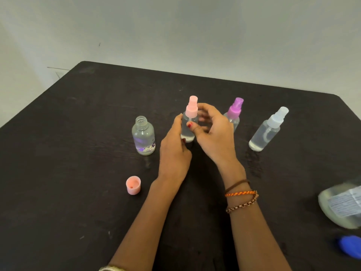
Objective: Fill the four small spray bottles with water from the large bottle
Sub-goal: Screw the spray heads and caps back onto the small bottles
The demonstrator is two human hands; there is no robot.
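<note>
— What are the fingers doing?
— Left hand grips the pink bottle low on its body; right hand curls round its shoulder, thumb across the front. I'd hold the body steady and twist the pink head until snug.
— And the bottle?
— Clear, upright mid-table, water inside. Left of it, another bottle stands open, cap nearby.

Cap before open bottle (left).

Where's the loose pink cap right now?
The pink cap lies open end up on the black table, near side, left of the left forearm, nearer than the uncapped bottle.
</note>
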